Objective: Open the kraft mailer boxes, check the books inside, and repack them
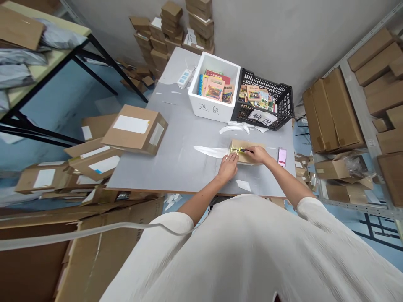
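Observation:
A small cardboard box point(251, 158) with shiny tape on top lies near the front of the grey table point(176, 167). My right hand point(257, 154) is closed around a utility knife point(247, 151), dark with a yellowish front end, whose tip points left onto the taped top. At the box's left end, my left hand point(228, 165) grips the edge with bent fingers, close to the knife tip. A long white paper strip point(209, 151) stretches left from beside the left hand. The box's underside is hidden.
Behind stand a white foam box point(209, 111) and a black crate point(285, 100), both with books. A phone point(282, 157) lies to the right. A larger carton point(132, 138) sits at the table's left edge. Paper scraps point(243, 185) and a power strip point(185, 78) are on the table.

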The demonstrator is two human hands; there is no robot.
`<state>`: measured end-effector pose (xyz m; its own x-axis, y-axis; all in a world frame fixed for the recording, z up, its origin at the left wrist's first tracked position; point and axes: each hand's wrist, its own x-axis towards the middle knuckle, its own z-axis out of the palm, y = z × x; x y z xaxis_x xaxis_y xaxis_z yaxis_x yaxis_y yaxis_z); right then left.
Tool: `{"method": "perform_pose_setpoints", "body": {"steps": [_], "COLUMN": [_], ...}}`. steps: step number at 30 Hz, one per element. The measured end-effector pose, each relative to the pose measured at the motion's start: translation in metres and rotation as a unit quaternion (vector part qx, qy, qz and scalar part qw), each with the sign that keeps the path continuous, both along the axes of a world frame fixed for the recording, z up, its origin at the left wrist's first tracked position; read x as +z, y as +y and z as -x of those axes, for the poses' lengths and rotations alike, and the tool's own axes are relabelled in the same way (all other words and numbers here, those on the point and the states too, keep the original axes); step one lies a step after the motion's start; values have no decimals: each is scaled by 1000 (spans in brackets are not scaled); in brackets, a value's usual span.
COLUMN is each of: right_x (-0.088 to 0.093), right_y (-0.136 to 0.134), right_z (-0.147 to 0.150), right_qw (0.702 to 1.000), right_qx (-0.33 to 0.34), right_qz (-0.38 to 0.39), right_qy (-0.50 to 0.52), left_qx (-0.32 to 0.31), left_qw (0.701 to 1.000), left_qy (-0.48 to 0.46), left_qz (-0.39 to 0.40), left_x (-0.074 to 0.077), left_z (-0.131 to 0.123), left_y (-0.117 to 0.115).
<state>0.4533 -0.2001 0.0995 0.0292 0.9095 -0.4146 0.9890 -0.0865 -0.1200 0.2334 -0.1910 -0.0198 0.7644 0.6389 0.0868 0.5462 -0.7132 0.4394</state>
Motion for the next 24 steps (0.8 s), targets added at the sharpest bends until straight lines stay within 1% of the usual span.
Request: {"method": "perform_pose_setpoints", "body": {"steps": [9,19,24], "right_x": [-4,11,12], "right_y": [9,18,18], "right_z": [-6,-4,-3], "right_qw": [999,999,999], "right_qx": [21,25,15], "right_qz": [6,34,42], "right_qy": [28,21,11], "left_qx": [-13,-15,-14], "left_qw": [1000,1000,1000], "left_qy": [0,7,4], "left_qz": [7,6,7], "left_x": [2,0,-1], "left_z": [2,2,4], "left_y": [3,4,4]}}
